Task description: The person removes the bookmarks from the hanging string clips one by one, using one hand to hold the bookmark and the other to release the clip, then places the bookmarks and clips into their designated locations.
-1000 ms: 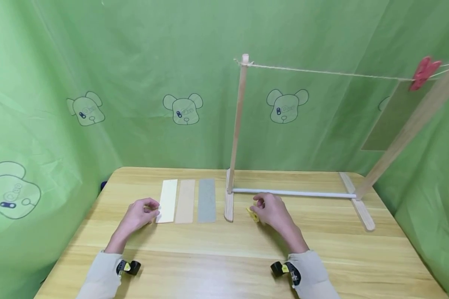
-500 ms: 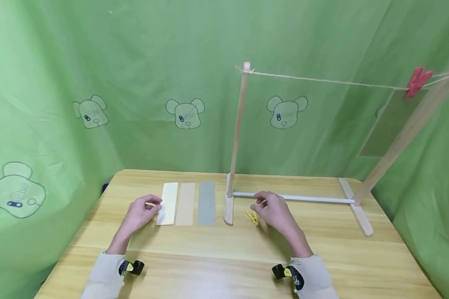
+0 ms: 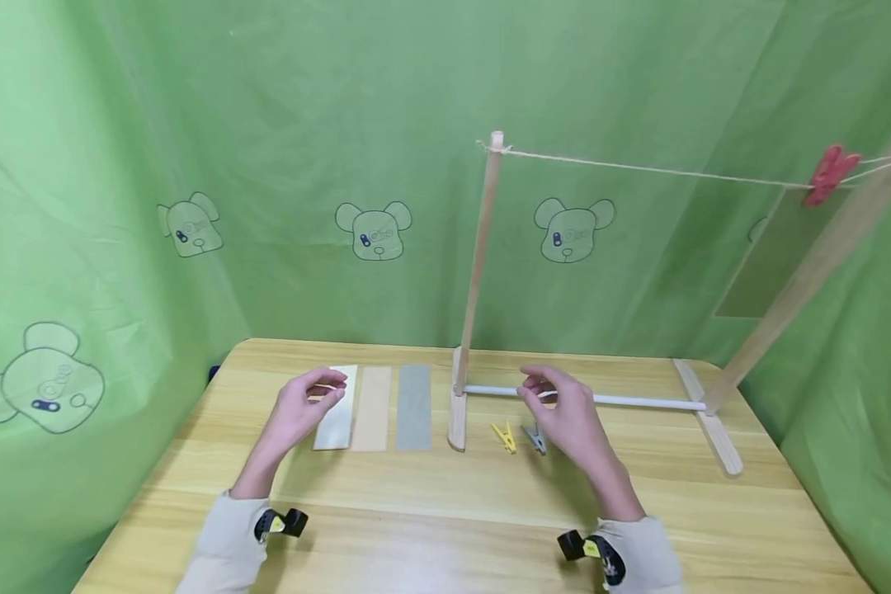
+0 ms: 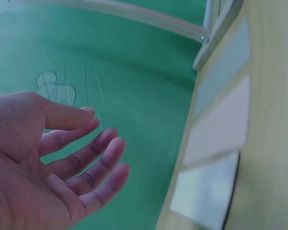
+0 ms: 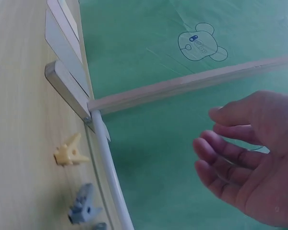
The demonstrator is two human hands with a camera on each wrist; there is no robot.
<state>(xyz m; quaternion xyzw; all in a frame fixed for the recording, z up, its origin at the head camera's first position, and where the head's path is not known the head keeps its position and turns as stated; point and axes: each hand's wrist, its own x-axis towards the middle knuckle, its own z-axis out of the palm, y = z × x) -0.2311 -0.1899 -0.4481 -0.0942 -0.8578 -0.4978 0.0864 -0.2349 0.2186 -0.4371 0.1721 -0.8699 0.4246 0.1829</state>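
Note:
My left hand (image 3: 304, 408) hovers above the white strip (image 3: 334, 421), its fingers loosely bent and holding nothing. To the right of that strip lie a beige strip (image 3: 372, 410) and a grey strip (image 3: 414, 408); all three also show in the left wrist view. My right hand (image 3: 568, 412) is raised over the table, thumb and fingertips apart with nothing between them. Below it are a yellow clothespin (image 3: 504, 437) and a grey-blue clothespin (image 3: 536, 439). The right wrist view shows both, plus the edge of another dark grey piece (image 5: 101, 226).
A wooden stand with a left post (image 3: 481, 264), a right post (image 3: 809, 272) and a white crossbar (image 3: 646, 402) stands on the table. A string (image 3: 661, 172) runs between the posts. On it, a red clothespin (image 3: 832, 175) holds a hanging strip (image 3: 761, 260). Green curtain surrounds the table.
My right hand has left the yellow clothespin and moved right and up, uncovering the grey-blue one. My left hand has risen from the white strip's edge to above it.

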